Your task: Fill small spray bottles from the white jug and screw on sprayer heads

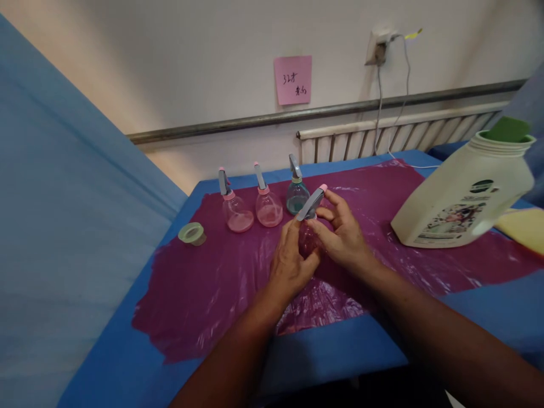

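Both my hands are on a pink spray bottle [312, 205] with a grey trigger head. My left hand [291, 258] wraps round its body from the left. With thumb and fingers, my right hand [340, 232] grips the neck just under the spray head. Much of the bottle's body is hidden behind my fingers. Beyond it stand two more pink spray bottles, a left one [238, 216] and a middle one [269, 211], and a blue-green spray bottle [297, 195]. Each of these three is upright with some liquid inside.
A large pale-green jug [463, 195] with its top uncapped leans at the right, something green in its mouth. A light-green cap [192, 233] lies at the left on the purple plastic sheet [216, 283]. A yellow cloth [522, 229] is at the right; a blue curtain [80, 187] hangs left.
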`<state>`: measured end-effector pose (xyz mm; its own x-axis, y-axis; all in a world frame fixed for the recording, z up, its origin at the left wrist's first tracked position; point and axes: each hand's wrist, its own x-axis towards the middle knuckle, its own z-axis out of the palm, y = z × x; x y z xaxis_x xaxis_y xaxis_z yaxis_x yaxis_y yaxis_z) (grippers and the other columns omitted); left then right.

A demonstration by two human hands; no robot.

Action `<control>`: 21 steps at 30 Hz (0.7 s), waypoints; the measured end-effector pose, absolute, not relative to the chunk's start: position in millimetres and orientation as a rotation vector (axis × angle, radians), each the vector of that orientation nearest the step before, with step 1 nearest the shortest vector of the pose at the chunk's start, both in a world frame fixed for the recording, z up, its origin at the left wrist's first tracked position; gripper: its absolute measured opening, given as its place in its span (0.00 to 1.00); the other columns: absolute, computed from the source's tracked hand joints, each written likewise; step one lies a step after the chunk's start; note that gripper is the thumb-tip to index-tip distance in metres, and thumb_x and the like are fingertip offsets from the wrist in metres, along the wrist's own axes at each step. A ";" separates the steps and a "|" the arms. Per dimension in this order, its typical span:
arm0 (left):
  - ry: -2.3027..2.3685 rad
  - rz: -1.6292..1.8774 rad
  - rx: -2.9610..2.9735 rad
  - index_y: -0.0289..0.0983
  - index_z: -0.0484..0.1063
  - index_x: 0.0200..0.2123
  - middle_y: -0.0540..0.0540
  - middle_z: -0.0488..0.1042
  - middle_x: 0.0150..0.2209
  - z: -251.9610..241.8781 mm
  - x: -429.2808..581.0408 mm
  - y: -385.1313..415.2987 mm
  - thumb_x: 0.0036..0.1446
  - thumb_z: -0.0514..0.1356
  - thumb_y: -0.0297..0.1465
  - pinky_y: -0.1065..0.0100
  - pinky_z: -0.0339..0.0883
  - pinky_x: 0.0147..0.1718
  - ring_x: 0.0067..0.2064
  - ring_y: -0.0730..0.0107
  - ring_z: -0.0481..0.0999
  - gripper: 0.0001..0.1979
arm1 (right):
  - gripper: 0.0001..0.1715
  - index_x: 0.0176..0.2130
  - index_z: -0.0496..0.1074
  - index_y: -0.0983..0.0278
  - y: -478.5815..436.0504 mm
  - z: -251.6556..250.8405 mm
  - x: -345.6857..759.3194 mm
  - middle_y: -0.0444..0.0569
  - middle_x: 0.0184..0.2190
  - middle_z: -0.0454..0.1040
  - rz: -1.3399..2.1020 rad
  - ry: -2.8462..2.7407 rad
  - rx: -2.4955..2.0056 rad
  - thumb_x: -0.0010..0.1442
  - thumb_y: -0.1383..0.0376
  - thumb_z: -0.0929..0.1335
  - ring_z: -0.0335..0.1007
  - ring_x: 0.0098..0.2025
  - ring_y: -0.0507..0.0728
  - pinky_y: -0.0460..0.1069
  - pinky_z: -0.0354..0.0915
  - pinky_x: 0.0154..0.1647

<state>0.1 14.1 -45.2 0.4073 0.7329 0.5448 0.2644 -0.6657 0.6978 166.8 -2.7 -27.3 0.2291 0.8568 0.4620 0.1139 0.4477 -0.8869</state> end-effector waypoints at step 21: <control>0.893 1.150 2.296 0.44 0.45 0.85 0.31 0.67 0.78 -44.4 -7.9 14.9 0.68 0.72 0.34 0.35 0.68 0.76 0.79 0.40 0.70 0.53 | 0.23 0.46 0.78 0.58 -1.6 -5.7 171.3 0.50 0.43 0.86 0.440 -1.220 -1.280 0.62 0.45 0.80 0.82 0.43 0.62 0.59 0.77 0.51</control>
<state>-7.9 14.9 -44.4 0.4514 0.7040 0.5482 0.3569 -0.7056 0.6122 171.3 -1.6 -5.7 0.3678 0.8210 0.4366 0.3535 0.3108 -0.8823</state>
